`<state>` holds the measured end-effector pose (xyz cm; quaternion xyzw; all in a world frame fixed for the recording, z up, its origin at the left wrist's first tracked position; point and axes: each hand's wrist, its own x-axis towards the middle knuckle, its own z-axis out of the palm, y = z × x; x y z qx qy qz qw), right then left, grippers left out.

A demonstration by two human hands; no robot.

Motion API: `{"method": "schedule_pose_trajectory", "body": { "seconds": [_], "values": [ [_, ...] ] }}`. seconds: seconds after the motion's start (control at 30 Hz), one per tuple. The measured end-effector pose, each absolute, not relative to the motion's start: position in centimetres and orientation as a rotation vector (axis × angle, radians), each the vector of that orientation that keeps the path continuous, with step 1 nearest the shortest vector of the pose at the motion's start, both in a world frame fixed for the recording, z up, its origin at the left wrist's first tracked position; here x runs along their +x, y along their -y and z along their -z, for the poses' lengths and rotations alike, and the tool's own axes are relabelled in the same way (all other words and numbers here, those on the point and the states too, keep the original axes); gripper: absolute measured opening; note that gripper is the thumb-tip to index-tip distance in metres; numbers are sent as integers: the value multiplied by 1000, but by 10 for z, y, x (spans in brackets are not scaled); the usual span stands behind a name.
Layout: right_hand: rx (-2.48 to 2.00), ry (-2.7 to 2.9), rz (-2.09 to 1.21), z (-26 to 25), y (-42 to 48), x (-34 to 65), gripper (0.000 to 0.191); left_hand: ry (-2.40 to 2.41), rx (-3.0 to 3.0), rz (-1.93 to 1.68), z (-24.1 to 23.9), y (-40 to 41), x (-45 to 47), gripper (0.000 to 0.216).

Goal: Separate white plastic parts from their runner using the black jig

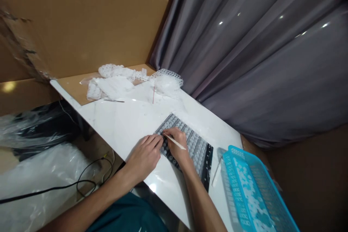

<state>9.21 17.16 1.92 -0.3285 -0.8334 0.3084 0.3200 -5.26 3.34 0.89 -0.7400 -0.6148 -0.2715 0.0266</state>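
A dark flat board (194, 139) lies at a slant on the white table, covered with rows of small round greyish pieces. Over its left part is my right hand (177, 145), pinching a thin whitish stick (176, 142) whose back end points toward me. The stick's tip is hidden by the fingers. My left hand (145, 155) rests at the board's left edge, its fingers curled together beside the right fingertips. Whatever those left fingers may hold is out of sight.
A blue plastic basket (233, 150) with white pieces inside stands at the right, a thin white tool (216, 172) beside it. White netting and bagged pieces (116, 85) lie at the back, near metal tweezers (114, 100). Cardboard (89, 18) and a grey curtain (244, 54) border the table (119, 119).
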Motion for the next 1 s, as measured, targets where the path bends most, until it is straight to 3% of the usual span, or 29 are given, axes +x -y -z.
{"method": "schedule_pose_trajectory", "body": {
  "seconds": [0.2, 0.37, 1.0],
  "values": [
    [-975, 1783, -1105, -18, -181, 94, 21, 1919, -2290, 866, -7, -33, -54, 51],
    [-895, 1904, -1196, -25, -184, 104, 15, 1953, -2291, 887, -6, -30, -56, 51],
    [-782, 2137, -1021, -22, -177, 109, 18, 1980, -2280, 987, -8, -27, -56, 53]
  ]
}}
